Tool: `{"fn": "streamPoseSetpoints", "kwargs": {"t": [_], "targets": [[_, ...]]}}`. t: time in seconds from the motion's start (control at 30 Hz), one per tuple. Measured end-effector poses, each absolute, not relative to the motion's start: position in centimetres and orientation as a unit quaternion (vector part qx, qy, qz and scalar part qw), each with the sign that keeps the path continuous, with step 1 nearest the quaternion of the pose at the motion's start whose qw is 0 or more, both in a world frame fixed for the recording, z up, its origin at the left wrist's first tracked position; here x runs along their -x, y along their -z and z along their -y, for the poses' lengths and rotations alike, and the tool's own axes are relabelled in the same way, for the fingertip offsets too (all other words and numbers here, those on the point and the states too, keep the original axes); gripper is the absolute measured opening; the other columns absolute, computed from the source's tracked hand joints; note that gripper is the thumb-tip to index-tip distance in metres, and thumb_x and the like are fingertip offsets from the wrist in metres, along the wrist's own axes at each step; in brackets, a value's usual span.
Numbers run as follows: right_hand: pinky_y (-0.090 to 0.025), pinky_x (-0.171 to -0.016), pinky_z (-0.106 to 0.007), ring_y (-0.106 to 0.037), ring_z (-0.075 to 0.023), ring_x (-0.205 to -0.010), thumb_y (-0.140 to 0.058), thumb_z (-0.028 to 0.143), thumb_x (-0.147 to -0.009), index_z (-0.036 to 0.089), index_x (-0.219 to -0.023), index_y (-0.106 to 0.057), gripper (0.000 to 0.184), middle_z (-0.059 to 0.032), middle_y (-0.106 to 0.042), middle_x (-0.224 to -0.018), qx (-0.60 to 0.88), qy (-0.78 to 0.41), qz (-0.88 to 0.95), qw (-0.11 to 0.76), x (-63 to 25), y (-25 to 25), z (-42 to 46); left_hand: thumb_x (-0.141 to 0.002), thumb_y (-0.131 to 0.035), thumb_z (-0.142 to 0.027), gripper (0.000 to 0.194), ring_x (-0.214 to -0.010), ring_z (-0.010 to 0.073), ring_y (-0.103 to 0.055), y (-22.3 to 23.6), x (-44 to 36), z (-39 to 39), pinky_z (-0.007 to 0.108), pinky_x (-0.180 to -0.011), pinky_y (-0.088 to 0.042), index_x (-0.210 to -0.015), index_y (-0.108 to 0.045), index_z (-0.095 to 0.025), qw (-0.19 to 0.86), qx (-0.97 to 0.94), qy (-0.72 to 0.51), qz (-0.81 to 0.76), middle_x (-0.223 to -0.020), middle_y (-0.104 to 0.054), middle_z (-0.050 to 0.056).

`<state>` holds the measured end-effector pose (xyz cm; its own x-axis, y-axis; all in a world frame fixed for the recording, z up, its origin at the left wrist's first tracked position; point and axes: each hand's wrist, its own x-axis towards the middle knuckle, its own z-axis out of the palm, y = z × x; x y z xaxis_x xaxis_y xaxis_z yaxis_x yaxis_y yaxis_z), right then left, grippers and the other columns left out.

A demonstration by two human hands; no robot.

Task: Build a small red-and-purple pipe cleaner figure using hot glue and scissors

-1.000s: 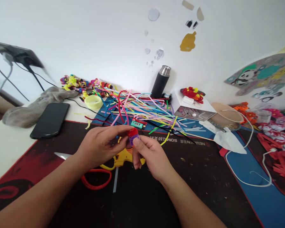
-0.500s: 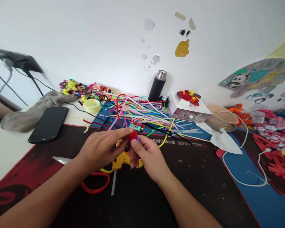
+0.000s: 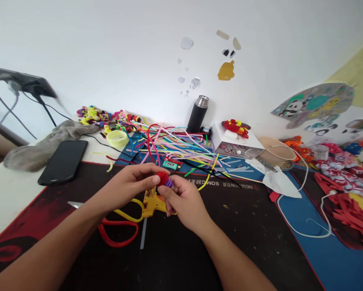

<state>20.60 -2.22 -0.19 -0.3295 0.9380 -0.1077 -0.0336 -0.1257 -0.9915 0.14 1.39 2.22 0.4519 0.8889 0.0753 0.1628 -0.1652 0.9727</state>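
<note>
"Starting from the left, what lies around the hands?"

"A phone [image 3: 62,162] on the tabletop [image 3: 16,171], then a pale yellow bowl [image 3: 116,144]; its contents I can't make out. Nearer are red-handled scissors [image 3: 117,244] and what looks like a yellow glue gun [image 3: 152,205]."

"And the fingers?"

"The left hand [image 3: 131,184] pinches the red end of a fuzzy red and purple piece [image 3: 163,178]; the right hand [image 3: 187,202] grasps its purple part. The piece is up off the tabletop, between the hands."

"Which step is that?"

"Shaping or adjusting it, I'd judge. The next move probably calls for a steady right grip while the left thumb presses or turns the red end."

"Any containers farther right?"

"Past the heap of coloured stems [image 3: 181,141], a white box [image 3: 226,128] has a see-through front; the small items inside are too small to name. A red and yellow piece [image 3: 236,127] lies on top. Next, a white cable [image 3: 305,163] runs across a tan basket [image 3: 272,148], and beyond it is a clear cup [image 3: 320,153], contents unclear."
</note>
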Motion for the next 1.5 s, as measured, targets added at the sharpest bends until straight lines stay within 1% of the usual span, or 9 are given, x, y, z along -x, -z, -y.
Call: {"fn": "streamPoseSetpoints", "kwargs": {"t": [0.17, 0.4, 0.57, 0.7, 0.9, 1.07, 1.17, 1.33, 1.5], "targets": [[-0.043, -0.049, -0.023, -0.055, -0.0112, -0.048, -0.081, 0.061, -0.093, 0.021, -0.097, -0.067, 0.043, 0.0078, -0.059, -0.061, 0.43, -0.612, 0.541, 0.385, -20.5, 0.4, 2.2, -0.092, -0.081, -0.058, 0.042, -0.071, 0.0166, -0.064, -1.8, -0.1, -1.6, 0.026, -0.064, -0.055, -0.103, -0.081, -0.018, 0.573, -0.644, -0.34, -0.377, -0.085, -0.076, 0.004], [-0.042, -0.05, -0.024, -0.057, -0.0126, -0.048, -0.067, 0.079, -0.097, 0.022, -0.096, -0.064, 0.057, 0.0056, -0.061, -0.06, 0.402, -0.621, 0.552, 0.384, -20.9, 0.3, 1.9, -0.084, -0.089, -0.057, 0.044, -0.065, 0.0146, -0.059, -1.4, -0.3, -1.8, 0.026, -0.061, -0.053, -0.099, -0.08, -0.017, 0.591, -0.604, -0.369, -0.386, -0.08, -0.072, 0.003], [-0.042, -0.053, -0.024, -0.055, -0.0125, -0.046, -0.064, 0.075, -0.102, 0.021, -0.097, -0.067, 0.054, 0.0068, -0.059, -0.053, 0.427, -0.588, 0.574, 0.378, -21.1, 0.7, 1.8, -0.079, -0.092, -0.061, 0.048, -0.066, 0.015, -0.06, -1.2, -0.6, -1.8, 0.025, -0.06, -0.052, -0.094, -0.082, -0.017, 0.59, -0.587, -0.381, -0.403, -0.08, -0.073, 0.004], [-0.042, -0.051, -0.024, -0.053, -0.0124, -0.044, -0.065, 0.075, -0.101, 0.021, -0.094, -0.067, 0.054, 0.0091, -0.053, -0.049, 0.433, -0.581, 0.575, 0.38, -21.0, 0.9, 1.7, -0.076, -0.095, -0.06, 0.047, -0.065, 0.0153, -0.06, -1.0, -0.7, -1.9, 0.026, -0.06, -0.053, -0.091, -0.083, -0.017, 0.598, -0.574, -0.389, -0.403, -0.08, -0.075, 0.004], [-0.043, -0.049, -0.025, -0.051, -0.0122, -0.043, -0.067, 0.076, -0.1, 0.022, -0.092, -0.067, 0.055, 0.0099, -0.05, -0.049, 0.424, -0.584, 0.568, 0.396, -21.0, 1.2, 1.6, -0.071, -0.1, -0.055, 0.044, -0.06, 0.0129, -0.058, -0.8, -0.8, -1.9, 0.025, -0.057, -0.052, -0.088, -0.084, -0.017, 0.614, -0.545, -0.41, -0.398, -0.077, -0.074, 0.003], [-0.041, -0.049, -0.024, -0.052, -0.0121, -0.043, -0.065, 0.078, -0.099, 0.021, -0.089, -0.065, 0.057, 0.0096, -0.049, -0.049, 0.429, -0.591, 0.559, 0.393, -20.9, 1.1, 1.6, -0.074, -0.096, -0.061, 0.049, -0.057, 0.0142, -0.06, -0.3, -0.9, -2.0, 0.027, -0.056, -0.054, -0.093, -0.084, -0.017, 0.615, -0.536, -0.402, -0.416, -0.072, -0.074, 0.003], [-0.04, -0.049, -0.025, -0.052, -0.012, -0.042, -0.065, 0.081, -0.097, 0.021, -0.087, -0.064, 0.061, 0.01, -0.048, -0.047, 0.427, -0.61, 0.537, 0.397, -20.9, 1.1, 1.6, -0.082, -0.091, -0.062, 0.048, -0.059, 0.0151, -0.062, -0.1, -0.8, -2.0, 0.026, -0.058, -0.054, -0.097, -0.083, -0.017, 0.598, -0.565, -0.391, -0.414, -0.072, -0.074, 0.003], [-0.039, -0.047, -0.024, -0.053, -0.0122, -0.04, -0.067, 0.085, -0.092, 0.022, -0.083, -0.062, 0.063, 0.01, -0.049, -0.046, 0.412, -0.638, 0.511, 0.404, -21.0, 1.3, 1.4, -0.088, -0.089, -0.051, 0.051, -0.079, 0.0198, -0.072, 0.0, -0.5, -1.9, 0.029, -0.07, -0.06, -0.127, -0.08, -0.02, 0.535, -0.645, -0.398, -0.373, -0.096, -0.08, 0.006], [-0.04, -0.047, -0.024, -0.054, -0.012, -0.04, -0.067, 0.085, -0.092, 0.023, -0.077, -0.058, 0.064, 0.0092, -0.05, -0.046, 0.418, -0.627, 0.515, 0.408, -21.0, 1.5, 1.2, -0.098, -0.081, -0.04, 0.03, -0.097, 0.0221, -0.077, 0.4, -0.3, -1.8, 0.03, -0.089, -0.061, -0.123, -0.083, -0.024, 0.371, -0.749, -0.403, -0.373, -0.109, -0.083, 0.006]]}}
